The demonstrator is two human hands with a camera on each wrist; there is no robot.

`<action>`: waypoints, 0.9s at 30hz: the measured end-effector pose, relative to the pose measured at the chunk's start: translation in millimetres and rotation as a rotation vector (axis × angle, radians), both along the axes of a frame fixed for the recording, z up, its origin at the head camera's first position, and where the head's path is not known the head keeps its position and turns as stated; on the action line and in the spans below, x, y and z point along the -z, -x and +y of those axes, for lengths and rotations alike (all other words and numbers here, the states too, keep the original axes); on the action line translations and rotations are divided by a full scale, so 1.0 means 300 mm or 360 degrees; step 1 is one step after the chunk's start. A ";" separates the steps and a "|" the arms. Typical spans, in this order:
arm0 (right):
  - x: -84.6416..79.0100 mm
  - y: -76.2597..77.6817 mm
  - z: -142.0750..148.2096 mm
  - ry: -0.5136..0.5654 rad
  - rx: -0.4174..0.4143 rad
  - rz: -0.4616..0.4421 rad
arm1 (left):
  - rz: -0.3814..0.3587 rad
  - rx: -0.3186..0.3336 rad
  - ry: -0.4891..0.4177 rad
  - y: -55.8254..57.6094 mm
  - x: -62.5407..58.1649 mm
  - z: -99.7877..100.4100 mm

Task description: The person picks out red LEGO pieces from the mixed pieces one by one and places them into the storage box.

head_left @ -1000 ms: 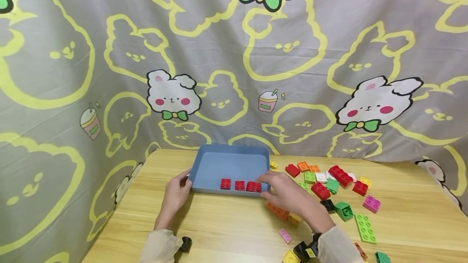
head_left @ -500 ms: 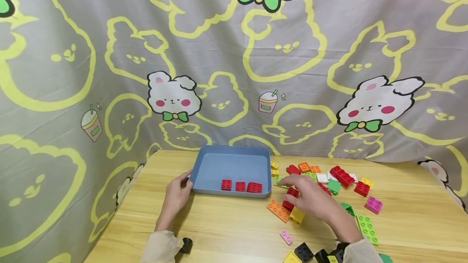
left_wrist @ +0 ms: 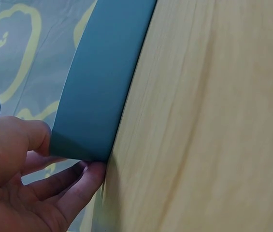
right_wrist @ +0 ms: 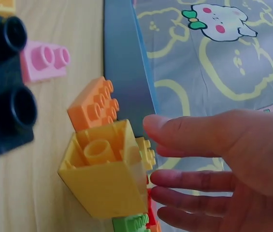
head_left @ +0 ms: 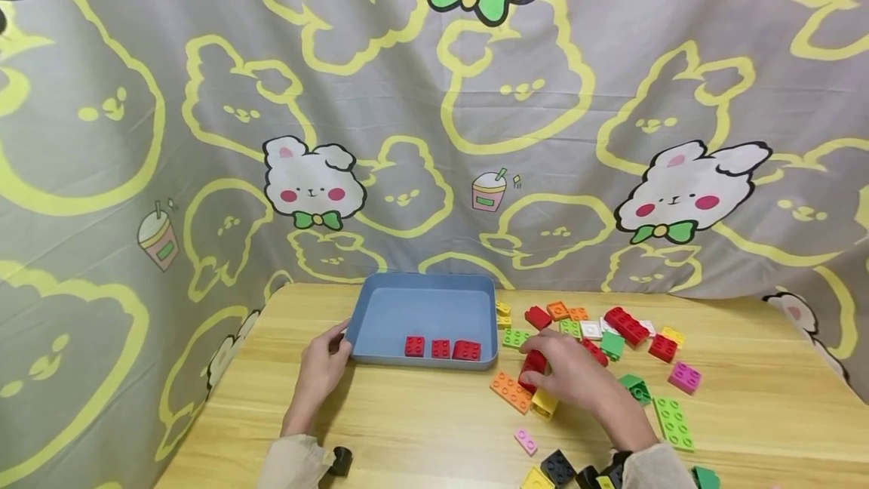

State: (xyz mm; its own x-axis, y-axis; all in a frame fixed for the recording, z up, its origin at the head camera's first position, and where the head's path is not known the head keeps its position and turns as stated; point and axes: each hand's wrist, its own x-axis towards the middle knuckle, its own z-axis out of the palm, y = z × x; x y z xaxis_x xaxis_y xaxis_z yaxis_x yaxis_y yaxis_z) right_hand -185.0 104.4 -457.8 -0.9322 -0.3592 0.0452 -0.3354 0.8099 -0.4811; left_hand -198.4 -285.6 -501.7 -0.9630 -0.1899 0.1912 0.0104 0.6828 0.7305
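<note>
A tray [head_left: 424,309], lower centre, is gripped by the left hand [head_left: 324,368]. A red brick [head_left: 533,369] is flanked by the unclenched right hand [head_left: 570,368].

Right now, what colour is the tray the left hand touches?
The tray is greyish blue, seen best in the head view.

Pretty cute grey fabric backdrop [head_left: 400,108] hanging behind a pale wood-grain table [head_left: 407,417]: yellow animal outlines [head_left: 159,115] all over, white bunnies [head_left: 314,181] with green bows, plus 2 pink drink cups [head_left: 487,193].
</note>
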 end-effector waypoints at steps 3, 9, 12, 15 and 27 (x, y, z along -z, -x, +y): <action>0.005 -0.002 -0.009 -0.0014 -0.0008 -0.0007 | -0.0001 0.0000 0.0002 0.000 0.001 0.000; 0.016 -0.002 -0.013 -0.0041 0.0008 -0.0017 | -0.0008 -0.0013 0.0006 0.004 0.005 0.001; 0.019 -0.001 -0.013 -0.0048 0.0020 -0.0028 | -0.0006 -0.0019 0.0003 0.005 0.004 0.003; 0.021 0.000 -0.014 -0.0061 0.0022 -0.0039 | 0.0000 -0.0017 0.0003 0.004 0.000 0.005; 0.013 -0.001 -0.029 -0.0082 -0.0001 -0.0144 | 0.0017 -0.0024 0.0011 0.007 0.000 0.007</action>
